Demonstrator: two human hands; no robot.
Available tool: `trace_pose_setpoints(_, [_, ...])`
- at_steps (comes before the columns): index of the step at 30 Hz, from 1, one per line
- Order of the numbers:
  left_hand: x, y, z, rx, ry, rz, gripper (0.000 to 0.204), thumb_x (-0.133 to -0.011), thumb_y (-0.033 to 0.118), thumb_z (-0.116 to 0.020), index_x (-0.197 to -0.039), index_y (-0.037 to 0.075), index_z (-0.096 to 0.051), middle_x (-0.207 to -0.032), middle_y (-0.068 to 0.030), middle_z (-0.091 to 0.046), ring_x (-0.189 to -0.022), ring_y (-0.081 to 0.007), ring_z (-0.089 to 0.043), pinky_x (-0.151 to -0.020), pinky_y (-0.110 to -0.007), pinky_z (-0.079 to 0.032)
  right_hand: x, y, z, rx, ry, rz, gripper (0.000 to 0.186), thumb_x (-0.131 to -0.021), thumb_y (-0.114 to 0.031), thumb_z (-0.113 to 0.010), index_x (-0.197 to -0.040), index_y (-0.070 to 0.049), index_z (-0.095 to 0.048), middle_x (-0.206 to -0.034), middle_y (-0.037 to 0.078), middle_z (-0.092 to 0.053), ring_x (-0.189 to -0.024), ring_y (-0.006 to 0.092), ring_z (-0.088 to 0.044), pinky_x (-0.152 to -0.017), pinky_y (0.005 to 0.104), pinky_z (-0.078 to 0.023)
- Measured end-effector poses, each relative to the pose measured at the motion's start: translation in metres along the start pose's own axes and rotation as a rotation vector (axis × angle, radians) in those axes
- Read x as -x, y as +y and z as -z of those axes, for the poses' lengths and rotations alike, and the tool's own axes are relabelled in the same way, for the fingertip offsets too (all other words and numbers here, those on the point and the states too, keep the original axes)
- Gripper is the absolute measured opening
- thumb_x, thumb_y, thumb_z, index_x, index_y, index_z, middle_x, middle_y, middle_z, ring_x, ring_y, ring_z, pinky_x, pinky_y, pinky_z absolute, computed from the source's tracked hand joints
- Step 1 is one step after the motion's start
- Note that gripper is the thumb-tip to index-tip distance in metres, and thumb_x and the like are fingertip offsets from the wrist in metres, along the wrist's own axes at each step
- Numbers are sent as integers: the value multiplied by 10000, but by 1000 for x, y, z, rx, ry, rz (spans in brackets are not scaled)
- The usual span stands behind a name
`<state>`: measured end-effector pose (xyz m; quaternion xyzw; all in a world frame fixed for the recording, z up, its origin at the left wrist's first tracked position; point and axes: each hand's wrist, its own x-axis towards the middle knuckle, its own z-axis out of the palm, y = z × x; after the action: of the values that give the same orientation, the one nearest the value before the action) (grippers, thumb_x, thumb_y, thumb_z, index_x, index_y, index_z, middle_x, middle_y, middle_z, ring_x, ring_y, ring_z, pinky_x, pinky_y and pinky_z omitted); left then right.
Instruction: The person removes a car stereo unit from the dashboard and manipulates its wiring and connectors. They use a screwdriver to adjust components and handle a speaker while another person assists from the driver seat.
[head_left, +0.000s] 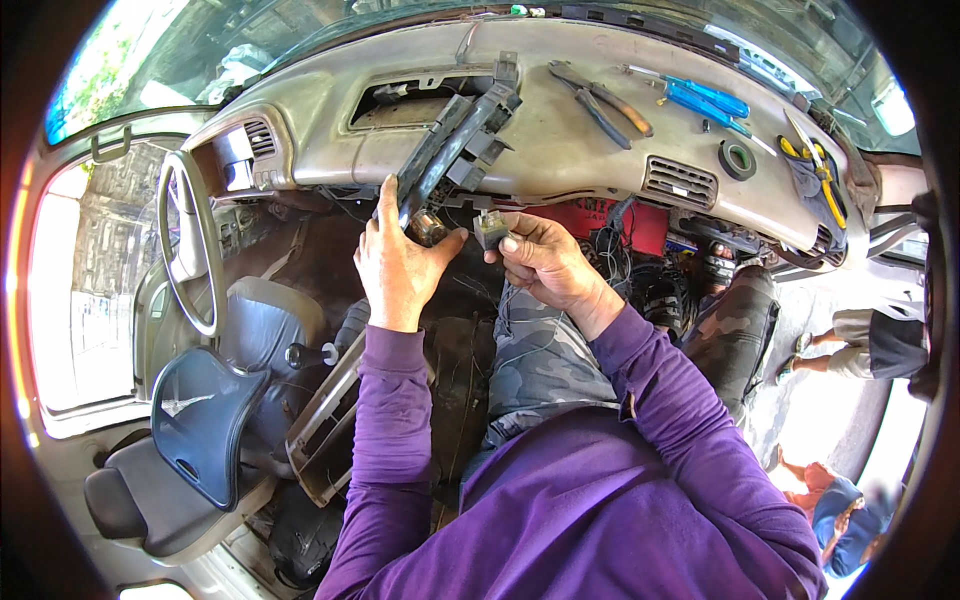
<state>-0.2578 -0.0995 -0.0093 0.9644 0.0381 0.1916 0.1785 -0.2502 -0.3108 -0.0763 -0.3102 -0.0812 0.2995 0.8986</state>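
My left hand (405,262) grips the lower end of a long black plastic housing (450,140) with box-shaped sockets along it, angled up across the dashboard. A small amber-toned part (425,228) sits at that end, beside my left thumb. My right hand (540,255) is closed on a small dark block with a pale yellowish top (490,228), pinched between thumb and fingers just right of the housing's lower end. Behind the housing, the beige dashboard (310,110) has an opening with a dark inside.
Pliers (600,100), blue-handled tools (710,105), black tape (737,160) and yellow-handled tools (815,165) lie on the dashboard. The steering wheel (170,245), seat (140,500) and gear lever (305,355) are left. Loose wires (615,250) hang below the dash. Other people (880,345) show outside right.
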Motion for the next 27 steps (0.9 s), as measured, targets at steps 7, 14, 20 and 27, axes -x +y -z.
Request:
trace_pose_setpoints(7, [0,1,-1,17,-1,1,1113,-653,402,-971,-1581,102,-433,-1111,-251,-705,-1063,-451,-669,-962,-537,-519,4,1,11,-171,-169,-26,633,-1020,-374,-738,-1506,-18,-546,-1130,69,-734,-564,51,-329,-540,227,-300])
trace_pose_setpoints(14, [0,0,-2,16,-24,33,1085,-682,399,-958,-1588,123,-429,-1139,-255,-699,-1089,-455,-659,-974,-541,-514,14,-4,13,-206,-224,-18,534,-1079,-376,-641,-1459,-5,-584,-1092,48,-735,-599,47,-327,-565,234,-311])
trace_pose_setpoints(20, [0,2,1,44,-50,68,1092,-685,401,-960,-1594,114,-427,-1264,-285,-675,-1187,-464,-636,-1034,-540,-498,22,-8,28,-246,-276,-11,679,-1050,-360,-684,-1525,73,-465,-1089,101,-744,-541,67,-318,-525,250,-301])
trace_pose_setpoints(27, [-1,14,6,11,-102,114,1067,-716,324,-951,-1604,74,-415,-1344,-276,-676,-1244,-446,-651,-1052,-496,-512,30,-19,24,-111,-113,-1,560,-1056,-365,-685,-1445,18,-562,-975,68,-705,-552,57,-327,-532,245,-299])
